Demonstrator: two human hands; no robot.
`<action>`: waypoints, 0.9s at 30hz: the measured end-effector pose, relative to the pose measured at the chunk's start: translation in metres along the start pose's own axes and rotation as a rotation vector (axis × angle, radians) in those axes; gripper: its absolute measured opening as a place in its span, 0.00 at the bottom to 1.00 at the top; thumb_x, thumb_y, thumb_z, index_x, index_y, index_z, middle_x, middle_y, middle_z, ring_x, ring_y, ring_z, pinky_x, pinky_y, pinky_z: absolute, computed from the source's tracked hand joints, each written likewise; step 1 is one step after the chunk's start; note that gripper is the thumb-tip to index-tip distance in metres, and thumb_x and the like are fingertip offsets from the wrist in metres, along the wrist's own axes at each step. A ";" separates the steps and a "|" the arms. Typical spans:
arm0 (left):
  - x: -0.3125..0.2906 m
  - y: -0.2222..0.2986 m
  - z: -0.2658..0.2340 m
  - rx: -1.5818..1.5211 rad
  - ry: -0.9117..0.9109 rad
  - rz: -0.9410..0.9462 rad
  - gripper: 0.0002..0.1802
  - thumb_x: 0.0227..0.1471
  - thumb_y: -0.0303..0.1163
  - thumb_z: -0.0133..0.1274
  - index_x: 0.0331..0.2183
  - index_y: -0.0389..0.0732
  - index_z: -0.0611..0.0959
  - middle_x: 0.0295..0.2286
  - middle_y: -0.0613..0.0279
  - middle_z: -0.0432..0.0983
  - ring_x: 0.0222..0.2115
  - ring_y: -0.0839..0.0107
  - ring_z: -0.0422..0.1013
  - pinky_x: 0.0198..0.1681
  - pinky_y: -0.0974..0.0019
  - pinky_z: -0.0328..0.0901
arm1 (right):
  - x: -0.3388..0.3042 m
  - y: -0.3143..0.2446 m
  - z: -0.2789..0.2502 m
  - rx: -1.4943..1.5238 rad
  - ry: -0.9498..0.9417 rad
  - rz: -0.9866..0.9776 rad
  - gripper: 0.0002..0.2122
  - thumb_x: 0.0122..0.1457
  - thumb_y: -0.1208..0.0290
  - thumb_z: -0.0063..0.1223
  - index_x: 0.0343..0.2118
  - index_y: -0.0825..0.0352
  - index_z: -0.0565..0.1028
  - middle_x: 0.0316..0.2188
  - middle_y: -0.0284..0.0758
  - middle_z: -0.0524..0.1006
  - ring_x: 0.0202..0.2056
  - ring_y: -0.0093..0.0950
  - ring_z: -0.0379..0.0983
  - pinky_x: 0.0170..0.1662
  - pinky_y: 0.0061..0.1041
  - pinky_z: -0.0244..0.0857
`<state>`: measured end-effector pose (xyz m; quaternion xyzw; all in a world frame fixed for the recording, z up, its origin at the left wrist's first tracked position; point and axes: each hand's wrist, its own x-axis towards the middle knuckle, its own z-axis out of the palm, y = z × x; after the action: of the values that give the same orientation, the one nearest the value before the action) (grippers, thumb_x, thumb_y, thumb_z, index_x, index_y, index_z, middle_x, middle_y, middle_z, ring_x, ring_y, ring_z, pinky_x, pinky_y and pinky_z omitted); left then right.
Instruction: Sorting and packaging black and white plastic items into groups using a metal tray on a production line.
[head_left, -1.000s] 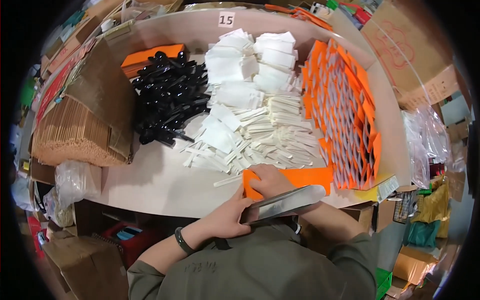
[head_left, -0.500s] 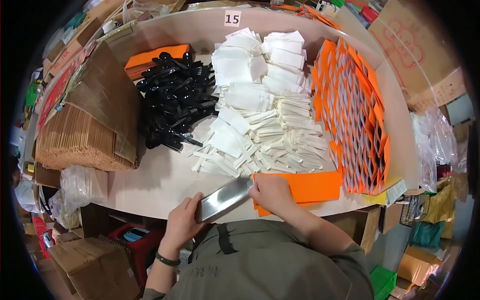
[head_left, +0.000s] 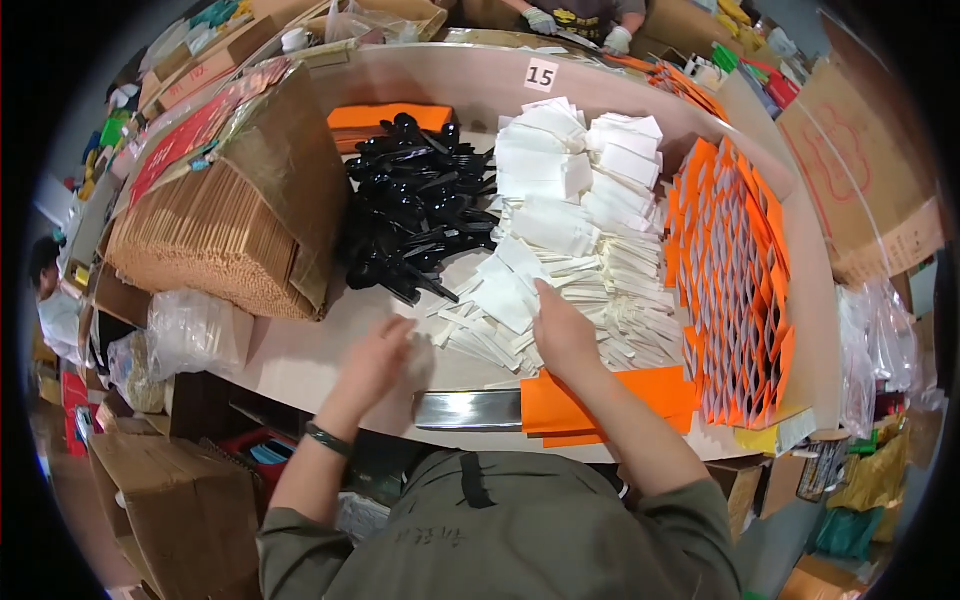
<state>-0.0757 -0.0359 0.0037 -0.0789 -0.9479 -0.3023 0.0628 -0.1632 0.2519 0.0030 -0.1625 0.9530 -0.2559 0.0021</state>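
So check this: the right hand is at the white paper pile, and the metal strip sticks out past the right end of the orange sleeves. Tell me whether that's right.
One thing is off: the metal strip sticks out past the left end of the orange sleeves, as the head view shows. The right hand is indeed at the white paper pile.

Flat white paper pieces (head_left: pixel 508 292) lie overlapping; glossy black cutlery (head_left: pixel 425 195) lies heaped to their left

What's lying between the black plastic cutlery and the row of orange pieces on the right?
In the head view, flat white paper pieces and narrow white strips, with the right hand over their near part.
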 end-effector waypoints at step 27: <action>-0.027 0.030 -0.004 -0.267 0.293 -0.224 0.08 0.55 0.26 0.56 0.39 0.37 0.83 0.26 0.59 0.76 0.26 0.68 0.71 0.31 0.69 0.66 | -0.060 -0.047 -0.013 0.287 -0.379 -0.480 0.07 0.52 0.71 0.59 0.31 0.67 0.73 0.29 0.40 0.72 0.35 0.42 0.71 0.38 0.38 0.67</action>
<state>-0.0433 -0.0176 0.0195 0.0638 -0.8830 -0.4385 0.1547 -0.0932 0.2385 0.0320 -0.4247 0.8246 -0.3458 0.1416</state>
